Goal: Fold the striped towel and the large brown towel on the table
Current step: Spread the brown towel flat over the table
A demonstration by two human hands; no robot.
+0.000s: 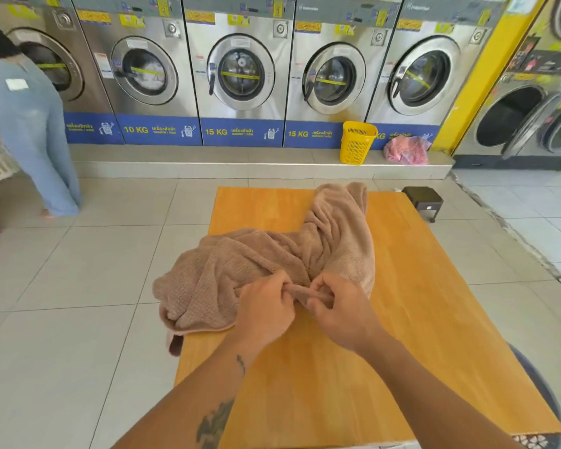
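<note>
While the large brown towel [272, 254] is lying crumpled on the table [418, 319], we are gripping one short stretch of its near hem with both hands. The left hand [266, 307] is pinching the hem with curled fingers. The right hand [340, 311] is pinching the same hem just beside it, fingers likewise curled round the cloth. Both hands are working over the middle of the tabletop.

The towel is bunching from there toward the far edge, and one corner is hanging off the left side of the table. No fold is showing in it yet, so we are judging this towel to be at the edge-finding step, with spreading and every fold left to do. The striped towel is not appearing anywhere in view, so we are unable to state its condition.

Beyond the table, a dark stool [423, 200], a yellow basket [357, 142] and a pink bundle [405, 150] are sitting before the row of washing machines [240, 72].
</note>
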